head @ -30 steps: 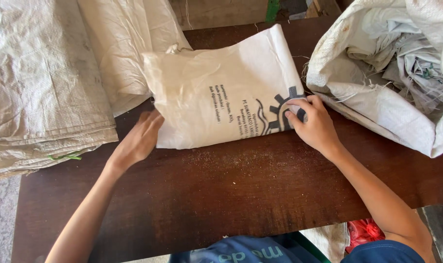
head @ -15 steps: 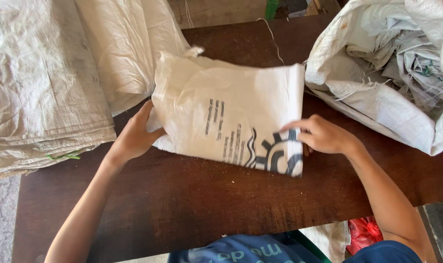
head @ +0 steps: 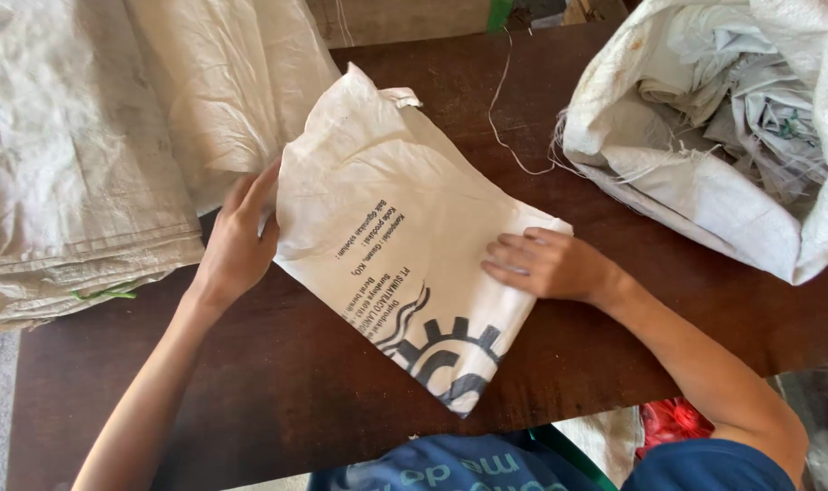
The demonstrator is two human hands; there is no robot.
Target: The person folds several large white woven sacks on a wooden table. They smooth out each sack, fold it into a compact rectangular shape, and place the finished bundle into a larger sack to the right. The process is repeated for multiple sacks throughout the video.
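A folded white woven sack [head: 396, 236] with dark print and a gear-shaped emblem lies slanted on the dark wooden table [head: 277, 382]. My left hand [head: 236, 241] grips its left edge, fingers curled around the fabric. My right hand [head: 546, 264] rests flat on the sack's right side, fingers spread and pressing it down. The sack's lower corner points toward me near the table's front edge.
A stack of flat white sacks [head: 77, 155] covers the table's left side. At the right, a large open sack [head: 732, 127] holds several crumpled ones. A loose thread [head: 500, 118] trails on the table. A red item [head: 673, 423] shows below the table edge.
The sack has turned clockwise, its printed end swinging toward me. My right hand moved from the emblem corner to the sack's right side. My left hand stays at the left edge.
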